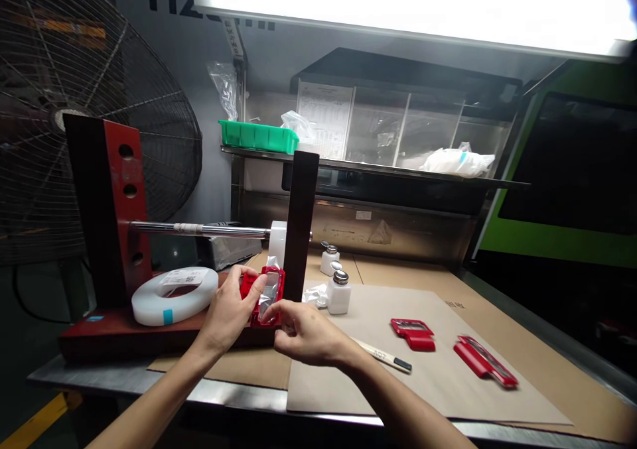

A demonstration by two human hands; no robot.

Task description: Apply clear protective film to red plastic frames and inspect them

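Observation:
A red plastic part (281, 279) with a rectangular window is held up in front of the roll stand, my left hand (227, 311) closed round its left side with the thumb on its face. Clear film (270, 290) lies over the window and runs up toward a narrow white roll (278, 240) on the stand's rod. At the part's lower edge, my right hand (312, 333) has its fingers curled and pinched at the film's bottom end. The fingertips partly hide that end.
A large film roll (144, 308) lies on the red stand base (99, 336). White pump bottles (339, 298) and crumpled tissue (315, 296) stand behind the right hand. A brush-like tool (383, 356) and two red parts (414, 334) (485, 361) rest on brown paper (343, 392).

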